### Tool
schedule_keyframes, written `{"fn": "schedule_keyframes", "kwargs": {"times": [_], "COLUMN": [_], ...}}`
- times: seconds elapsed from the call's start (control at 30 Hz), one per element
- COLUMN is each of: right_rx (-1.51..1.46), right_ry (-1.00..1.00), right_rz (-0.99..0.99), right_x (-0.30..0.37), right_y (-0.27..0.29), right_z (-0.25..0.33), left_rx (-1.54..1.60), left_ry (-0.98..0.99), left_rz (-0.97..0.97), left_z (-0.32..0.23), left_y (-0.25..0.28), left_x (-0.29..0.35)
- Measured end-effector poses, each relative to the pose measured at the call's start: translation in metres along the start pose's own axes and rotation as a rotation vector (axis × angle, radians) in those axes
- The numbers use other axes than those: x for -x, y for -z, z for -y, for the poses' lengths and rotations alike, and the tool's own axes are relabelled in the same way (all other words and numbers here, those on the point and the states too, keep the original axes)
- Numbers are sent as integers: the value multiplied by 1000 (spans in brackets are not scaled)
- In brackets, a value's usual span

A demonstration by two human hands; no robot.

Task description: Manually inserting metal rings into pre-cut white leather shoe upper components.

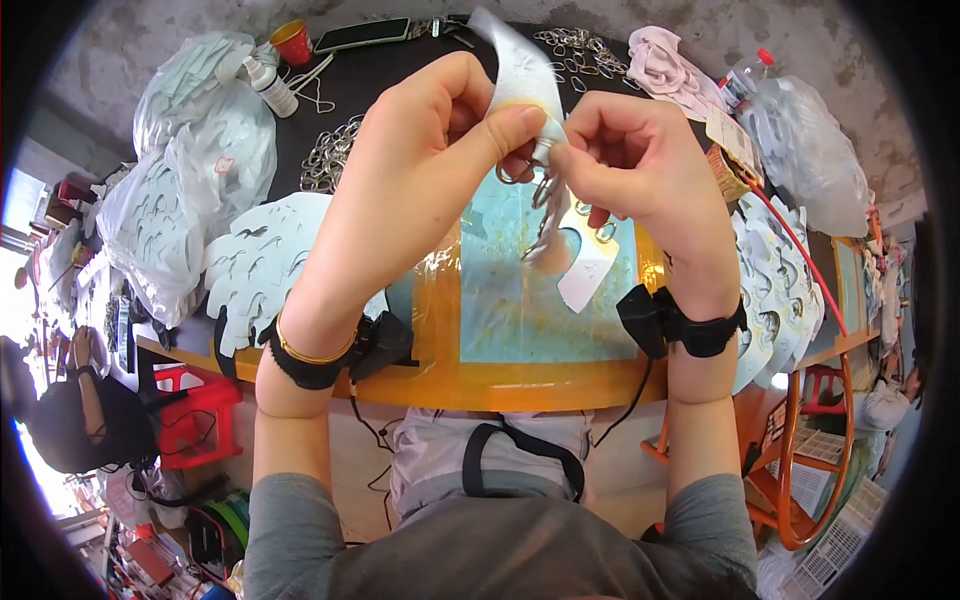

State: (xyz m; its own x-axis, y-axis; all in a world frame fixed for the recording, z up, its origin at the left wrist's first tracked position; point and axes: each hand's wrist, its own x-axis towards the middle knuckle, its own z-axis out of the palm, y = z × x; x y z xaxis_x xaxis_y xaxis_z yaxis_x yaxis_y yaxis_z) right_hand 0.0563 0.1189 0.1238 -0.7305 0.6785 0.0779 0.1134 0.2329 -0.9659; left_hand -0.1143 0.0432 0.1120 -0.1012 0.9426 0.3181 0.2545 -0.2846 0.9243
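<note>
My left hand pinches a curved white strip between thumb and fingers, its far end standing up above the table. At the strip's narrow lower end, the thumb and fingers of my right hand are closed, their tips close to my left thumb. Metal rings linked like a short chain hang below the fingertips, partly blurred; how they join the strip is hidden. Beneath my right hand lies another white curved piece with a metal ring at its upper part, on a pale blue mat.
Stacks of white cut pieces lie left and right. Metal ring piles sit behind my left arm and at the back. Plastic bags, a spray bottle, a red cup, a phone and a pink cloth surround them.
</note>
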Motion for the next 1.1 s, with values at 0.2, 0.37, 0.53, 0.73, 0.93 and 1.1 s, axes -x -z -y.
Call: {"fn": "schedule_keyframes", "kwargs": {"times": [0.2,0.37,0.53,0.73,0.93,1.1], "right_rx": [-24,-29,-72,-68,-219,172], "right_ry": [-23,-6,22,15,173,435], "right_rz": [71,69,80,31,-131,-181], "right_x": [-4,-5,-6,5,5,2], "right_y": [4,9,10,14,6,-11], "right_z": [-1,-4,-4,1,8,-6], "left_rx": [282,262,262,349,305,269], "left_ry": [81,176,175,180,107,-24], "left_rz": [77,183,67,32,-62,-130], "left_z": [11,6,6,1,0,-2], "left_y": [6,8,1,-8,-15,-17], "left_x": [-4,-6,-7,-3,-2,2]}}
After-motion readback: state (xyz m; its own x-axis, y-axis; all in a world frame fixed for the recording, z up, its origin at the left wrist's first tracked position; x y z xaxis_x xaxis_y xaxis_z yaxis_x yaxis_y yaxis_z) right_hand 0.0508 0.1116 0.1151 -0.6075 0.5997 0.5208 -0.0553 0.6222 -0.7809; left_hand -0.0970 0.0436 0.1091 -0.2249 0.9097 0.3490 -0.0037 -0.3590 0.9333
